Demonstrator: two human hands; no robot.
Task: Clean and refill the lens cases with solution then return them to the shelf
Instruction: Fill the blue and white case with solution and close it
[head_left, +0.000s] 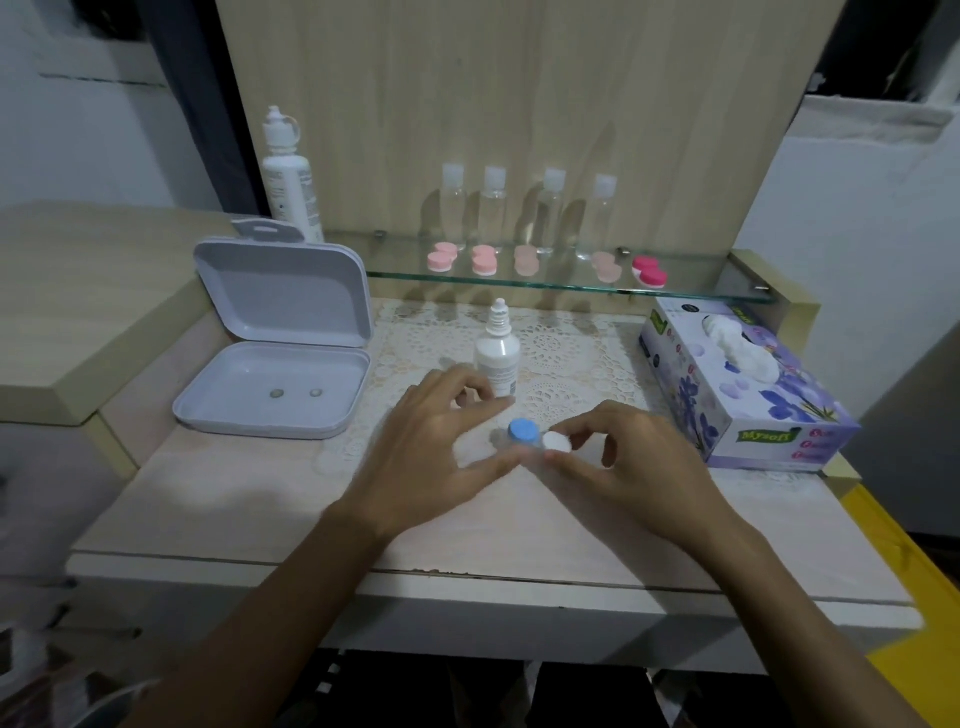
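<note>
Fingers of right hand: thumb and forefinger pinch the white cap of the lens case, the other fingers are curled, at lower centre of the frame.
Fingers of left hand: spread and almost straight, holding nothing; the thumb tip is just beside the blue cap, contact I cannot tell because of blur.
Lens case: lies on the table at centre, blue cap on the left side, white cap on the right side.
Small solution bottle: stands upright just behind the left hand, on the lace mat.
Glass shelf: across the upper middle; it carries four pale pink cases, one deep pink case at right, and four clear bottles behind them.
Big solution bottle: upright at upper left.
Open white box: left of centre, two small round things lie in its lower half.
Tissue box: at right side of the table.
</note>
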